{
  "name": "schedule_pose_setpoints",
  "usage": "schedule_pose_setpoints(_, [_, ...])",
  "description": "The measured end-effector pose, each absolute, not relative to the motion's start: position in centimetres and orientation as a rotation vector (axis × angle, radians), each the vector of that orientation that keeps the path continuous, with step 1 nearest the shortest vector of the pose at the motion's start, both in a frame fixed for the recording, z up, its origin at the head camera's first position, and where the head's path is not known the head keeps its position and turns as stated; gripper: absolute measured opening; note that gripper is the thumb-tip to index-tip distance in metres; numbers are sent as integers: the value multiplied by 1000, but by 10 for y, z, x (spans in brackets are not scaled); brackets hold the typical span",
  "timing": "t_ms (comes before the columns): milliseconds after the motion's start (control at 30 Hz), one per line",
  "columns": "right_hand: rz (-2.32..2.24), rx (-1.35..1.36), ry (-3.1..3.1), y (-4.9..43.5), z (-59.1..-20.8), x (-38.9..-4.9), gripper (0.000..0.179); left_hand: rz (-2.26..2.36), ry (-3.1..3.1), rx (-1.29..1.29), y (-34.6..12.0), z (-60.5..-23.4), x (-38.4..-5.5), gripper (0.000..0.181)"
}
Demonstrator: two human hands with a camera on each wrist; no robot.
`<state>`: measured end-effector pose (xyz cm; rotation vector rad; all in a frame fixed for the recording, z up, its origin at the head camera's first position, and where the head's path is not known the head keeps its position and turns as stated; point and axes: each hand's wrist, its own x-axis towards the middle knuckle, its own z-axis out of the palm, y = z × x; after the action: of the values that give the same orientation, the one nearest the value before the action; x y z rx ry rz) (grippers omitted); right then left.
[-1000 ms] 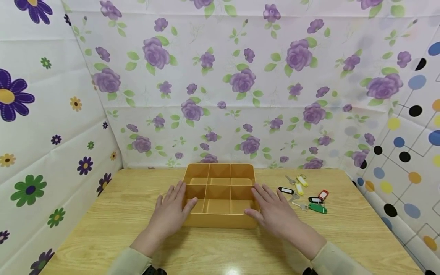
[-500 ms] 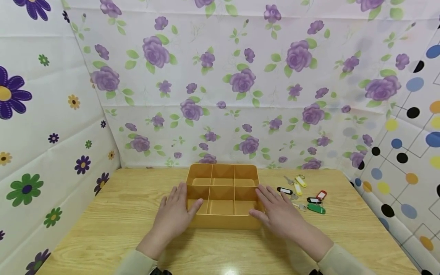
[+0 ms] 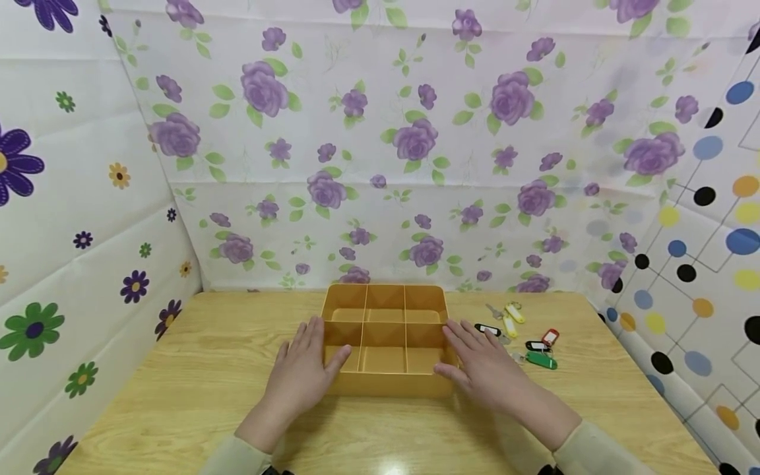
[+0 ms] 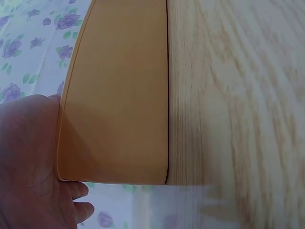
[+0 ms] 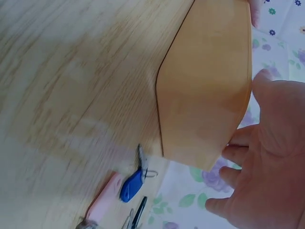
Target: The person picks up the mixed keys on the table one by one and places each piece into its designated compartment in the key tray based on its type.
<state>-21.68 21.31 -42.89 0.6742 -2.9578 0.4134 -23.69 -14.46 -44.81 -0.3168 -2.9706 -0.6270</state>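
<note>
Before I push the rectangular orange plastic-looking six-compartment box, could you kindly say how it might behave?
The box looks stiff, its dividers standing straight. It is probably light for its size, given the thin walls. It seems unlikely to tip, sitting low and flat on the wood-grain table.

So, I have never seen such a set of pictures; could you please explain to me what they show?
No machine here: these are a person's bare left hand and right hand. The wide picture comes from a camera worn on the head, the two close ones from cameras on the left and right wrists. On the light-brown wooden table stands an orange, rectangular, plastic-looking box with six compartments. To its right lie small oblong key tags in yellow, black, red and green, with metal keys; the right wrist camera also shows a blue tag and a pink tag. Each hand touches one side of the box; no key is held.
</note>
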Motion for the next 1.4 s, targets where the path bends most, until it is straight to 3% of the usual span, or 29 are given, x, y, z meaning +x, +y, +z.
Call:
schedule_pose_setpoints(200, [494, 659, -2892, 224, -430, -220, 77, -647, -2962, -320, -146, -450, -236, 100])
schedule_pose_setpoints(500, [432, 625, -2825, 254, -425, -232, 73, -631, -2963, -342, -146, -449, -237, 112])
schedule_pose_setpoints(1400, [326, 498, -2894, 314, -447, -271, 66, -643, -2946, -357, -146, -446, -233, 104])
